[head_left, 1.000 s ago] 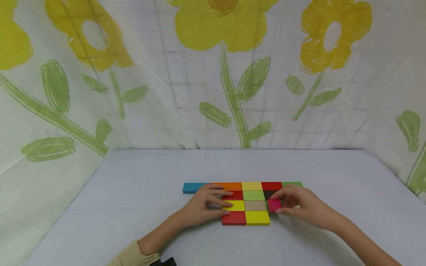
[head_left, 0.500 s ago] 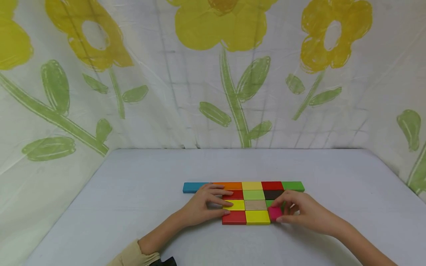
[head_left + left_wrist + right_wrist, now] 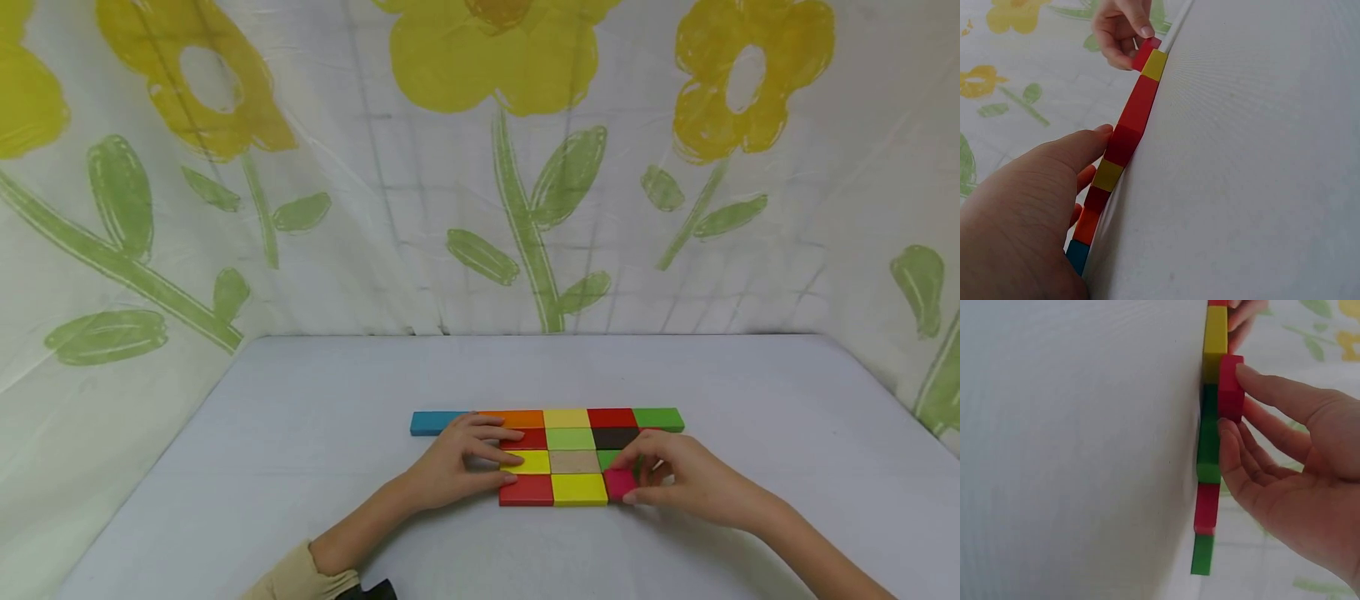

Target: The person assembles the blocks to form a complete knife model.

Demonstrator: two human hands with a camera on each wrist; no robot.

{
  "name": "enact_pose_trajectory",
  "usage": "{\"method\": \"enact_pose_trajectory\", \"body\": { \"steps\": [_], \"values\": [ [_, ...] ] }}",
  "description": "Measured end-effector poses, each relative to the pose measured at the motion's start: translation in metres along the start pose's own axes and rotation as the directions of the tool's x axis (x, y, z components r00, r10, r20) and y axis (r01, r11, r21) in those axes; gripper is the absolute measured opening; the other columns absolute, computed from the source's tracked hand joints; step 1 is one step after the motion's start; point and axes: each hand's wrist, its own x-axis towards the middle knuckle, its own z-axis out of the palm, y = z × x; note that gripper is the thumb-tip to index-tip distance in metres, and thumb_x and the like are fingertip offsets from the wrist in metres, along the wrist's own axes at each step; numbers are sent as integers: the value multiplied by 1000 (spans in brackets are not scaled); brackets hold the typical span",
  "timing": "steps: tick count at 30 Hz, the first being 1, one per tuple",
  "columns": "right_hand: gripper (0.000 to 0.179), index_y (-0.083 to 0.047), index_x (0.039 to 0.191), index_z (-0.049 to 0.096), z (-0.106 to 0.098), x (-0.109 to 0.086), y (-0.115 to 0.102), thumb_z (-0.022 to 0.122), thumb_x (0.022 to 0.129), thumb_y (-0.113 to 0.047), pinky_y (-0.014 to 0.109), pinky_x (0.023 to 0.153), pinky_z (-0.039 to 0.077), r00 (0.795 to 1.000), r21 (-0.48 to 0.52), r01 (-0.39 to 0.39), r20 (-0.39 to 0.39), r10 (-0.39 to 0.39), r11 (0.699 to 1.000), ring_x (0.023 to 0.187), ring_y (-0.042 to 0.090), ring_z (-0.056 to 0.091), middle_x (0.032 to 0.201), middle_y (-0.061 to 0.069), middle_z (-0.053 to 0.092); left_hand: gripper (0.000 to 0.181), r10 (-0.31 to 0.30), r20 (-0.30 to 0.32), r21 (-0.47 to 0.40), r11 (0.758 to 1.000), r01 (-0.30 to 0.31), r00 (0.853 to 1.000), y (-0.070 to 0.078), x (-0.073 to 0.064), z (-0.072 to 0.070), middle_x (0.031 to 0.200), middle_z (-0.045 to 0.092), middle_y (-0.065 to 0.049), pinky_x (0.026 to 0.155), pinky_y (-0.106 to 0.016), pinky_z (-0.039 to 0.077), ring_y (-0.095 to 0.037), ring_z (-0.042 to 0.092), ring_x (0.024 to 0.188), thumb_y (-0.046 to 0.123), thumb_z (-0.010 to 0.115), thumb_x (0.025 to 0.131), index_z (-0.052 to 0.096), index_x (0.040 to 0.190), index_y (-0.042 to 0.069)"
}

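In the head view, my right hand [image 3: 686, 479] pinches a small pink block [image 3: 618, 483] between thumb and fingers, at the right end of the front row. The right wrist view has this pink block [image 3: 1230, 384] standing higher than the green block [image 3: 1209, 434] behind it. Beside it in the front row lie a yellow block [image 3: 579, 490] and a red block [image 3: 525, 492]. My left hand [image 3: 457, 467] rests at the left side of the rows, straight fingers spread over a red block [image 3: 531, 438] and a yellow block [image 3: 534, 462], thumb at the front red one.
Farther back runs a longer row: blue [image 3: 435, 422], orange [image 3: 521, 419], pale yellow [image 3: 566, 418], red [image 3: 611, 417] and green [image 3: 658, 418] blocks. Between lie light green [image 3: 568, 438], black [image 3: 615, 437] and plain wood [image 3: 573, 462] blocks. A white cloth [image 3: 315, 375] covers the table.
My right hand has brought the pink block toward the near edge, from beside the wood block to beside the front yellow block. The left hand stays in place.
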Motion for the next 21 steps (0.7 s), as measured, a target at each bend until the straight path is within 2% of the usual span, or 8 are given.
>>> {"method": "enact_pose_trajectory", "body": {
  "steps": [13, 21],
  "values": [
    [29, -12, 109, 75, 5, 2, 0, 89, 86, -22, 24, 69, 56, 1000, -44, 4, -11, -5, 999, 76, 4, 58, 94, -8, 59, 28, -10, 3, -20, 1000, 10, 1000, -1, 0, 0, 142, 68, 6, 122, -67, 27, -22, 53, 141, 26, 80, 93, 82, 121, 20],
    [31, -12, 108, 73, 6, 2, 0, 89, 85, -24, 23, 67, 54, 1000, -51, 0, -5, 0, 999, 76, 5, 55, 90, -9, 57, 29, -15, 6, -24, 1000, 15, 1000, -1, 0, 0, 143, 68, 6, 121, -66, 29, -22, 51, 141, 27, 80, 94, 82, 122, 21]
  ]
}}
